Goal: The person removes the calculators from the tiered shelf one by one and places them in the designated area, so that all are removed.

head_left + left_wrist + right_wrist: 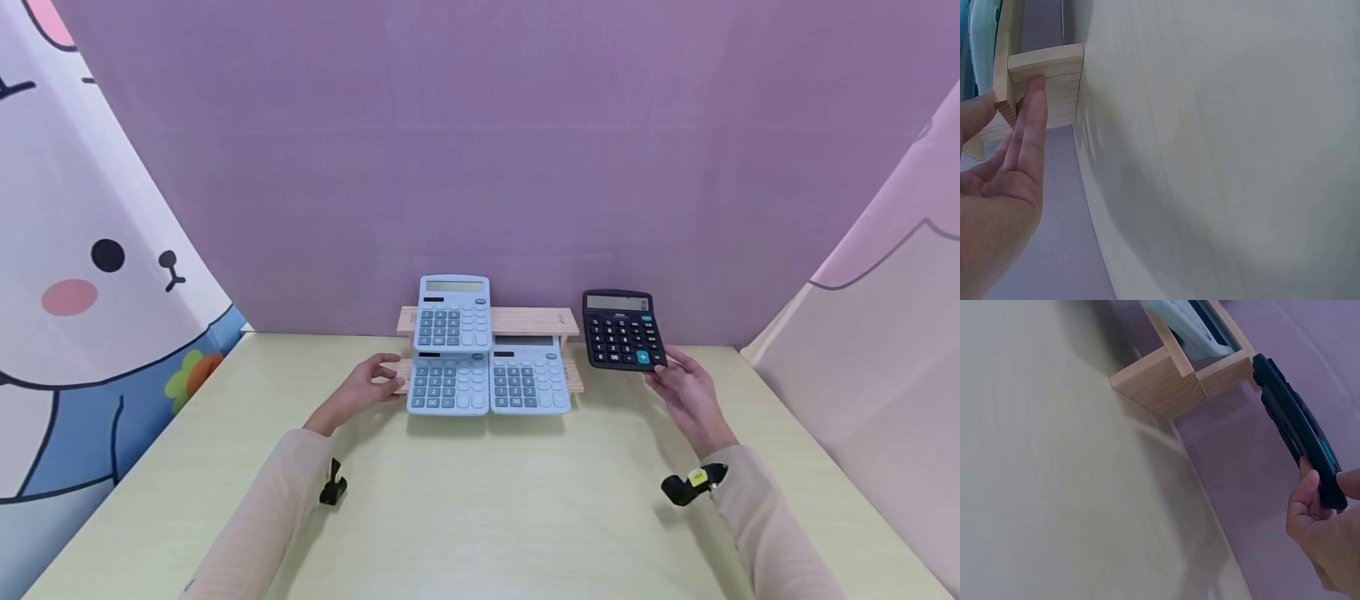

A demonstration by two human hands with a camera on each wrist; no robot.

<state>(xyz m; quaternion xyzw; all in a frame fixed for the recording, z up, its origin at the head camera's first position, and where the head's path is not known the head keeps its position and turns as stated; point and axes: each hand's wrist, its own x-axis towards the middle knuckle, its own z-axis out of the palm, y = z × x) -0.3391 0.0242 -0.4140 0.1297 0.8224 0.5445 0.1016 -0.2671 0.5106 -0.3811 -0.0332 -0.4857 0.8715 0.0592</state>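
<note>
A two-tier wooden rack (534, 321) stands at the back of the table. One light blue calculator (471, 315) leans on its upper tier at the left; below, a second blue calculator (468, 392) and a third blue calculator (553, 392) sit side by side. My left hand (362, 390) holds the left end of the lower board, thumb above and fingers beneath it, as the left wrist view shows. Between thumb and fingers, my right hand (688, 402) pinches a black calculator (617, 335) by its lower right corner. It is raised off the table just right of the rack, keys facing me.
A purple cloth (510, 150) rises behind the pale wooden table (480, 508). At the left hangs a curtain (142, 350) with a cartoon face, and a pink and white curtain (885, 358) is on the right.
</note>
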